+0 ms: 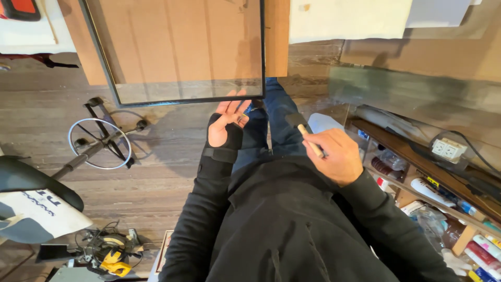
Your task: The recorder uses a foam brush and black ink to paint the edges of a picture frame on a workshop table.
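Observation:
My left hand [225, 124], in a black fingerless wrist wrap, reaches up under the lower edge of a large dark-framed glass panel [182, 52], fingers touching its bottom rim. Brown board shows through the glass. My right hand [336, 154] is closed on a small brush with a pale wooden handle [311, 141]; its dark head points up and left over my blue-jeaned leg. I wear a black long-sleeved top.
A wheeled metal stand with a round ring [100, 142] lies on the wooden floor at left. A yellow power tool [116, 256] sits at lower left. A shelf with tubes and bottles [469, 245] and a white power outlet [448, 149] are at right.

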